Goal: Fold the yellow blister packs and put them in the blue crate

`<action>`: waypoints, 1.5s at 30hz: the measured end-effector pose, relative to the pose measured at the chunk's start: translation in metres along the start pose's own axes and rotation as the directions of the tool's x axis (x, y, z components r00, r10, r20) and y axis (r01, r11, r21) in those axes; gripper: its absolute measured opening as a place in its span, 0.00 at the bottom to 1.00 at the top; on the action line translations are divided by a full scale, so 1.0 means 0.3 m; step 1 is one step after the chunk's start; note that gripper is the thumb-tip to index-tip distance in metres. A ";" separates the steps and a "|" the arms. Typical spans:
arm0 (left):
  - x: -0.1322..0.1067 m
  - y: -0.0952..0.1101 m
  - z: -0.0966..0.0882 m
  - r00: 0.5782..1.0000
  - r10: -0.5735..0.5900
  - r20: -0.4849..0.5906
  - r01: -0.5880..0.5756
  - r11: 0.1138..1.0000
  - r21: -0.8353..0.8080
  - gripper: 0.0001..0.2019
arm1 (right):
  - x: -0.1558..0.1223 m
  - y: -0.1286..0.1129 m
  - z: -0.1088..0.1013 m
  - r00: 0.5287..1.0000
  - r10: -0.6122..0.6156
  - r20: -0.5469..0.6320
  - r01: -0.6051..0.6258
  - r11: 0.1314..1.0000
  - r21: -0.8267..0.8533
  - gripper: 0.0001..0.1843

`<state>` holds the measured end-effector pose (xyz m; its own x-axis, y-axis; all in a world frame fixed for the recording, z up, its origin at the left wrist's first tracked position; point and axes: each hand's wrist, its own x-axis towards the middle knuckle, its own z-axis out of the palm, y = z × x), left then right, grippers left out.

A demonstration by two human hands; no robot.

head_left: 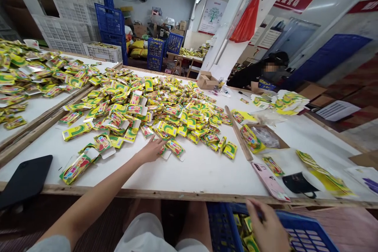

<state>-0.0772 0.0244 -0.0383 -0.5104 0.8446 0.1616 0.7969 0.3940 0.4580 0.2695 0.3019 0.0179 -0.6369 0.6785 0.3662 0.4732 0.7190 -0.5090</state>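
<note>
A large heap of small yellow-green printed cartons [168,128] covers the middle of the white table [203,171]. At the near edge of the heap, my left hand [152,150] reaches out with its fingers spread, touching a carton that it partly covers. My right hand [267,226] hovers over a blue plastic crate [307,230] below the table edge, fingers apart and nothing visible in them. More cartons [251,243] lie inside this crate, partly hidden behind the hand. Some cartons near me have open end flaps, such as one carton [79,166] to the left.
A black phone [26,177] lies at the left edge. Wooden strips [238,134] divide the table. Rightward lie a pink phone case [270,181], a black face mask [302,184] and an open cardboard box [271,138]. A person [255,73] in black leans at the far side.
</note>
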 end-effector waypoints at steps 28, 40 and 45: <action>-0.250 0.194 0.106 0.944 -0.326 -0.059 0.129 0.527 -0.840 0.16 | -0.028 -0.500 0.627 0.876 -0.264 0.403 -0.150 0.646 0.749 0.13; -0.245 0.236 0.107 0.885 -0.381 -0.268 0.040 0.635 -0.772 0.08 | -0.042 -0.544 0.607 0.874 -0.305 0.378 -0.116 0.625 0.772 0.10; -0.235 0.260 0.100 0.850 -0.450 -0.273 0.085 0.630 -0.772 0.07 | -0.047 -0.567 0.583 0.892 -0.270 0.364 -0.109 0.653 0.750 0.11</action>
<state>0.0306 0.0063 -0.0401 -0.8807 0.4422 0.1700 0.2087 0.0399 0.9772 0.0914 0.1436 -0.0370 -0.9169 0.3562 0.1802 -0.0781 0.2826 -0.9561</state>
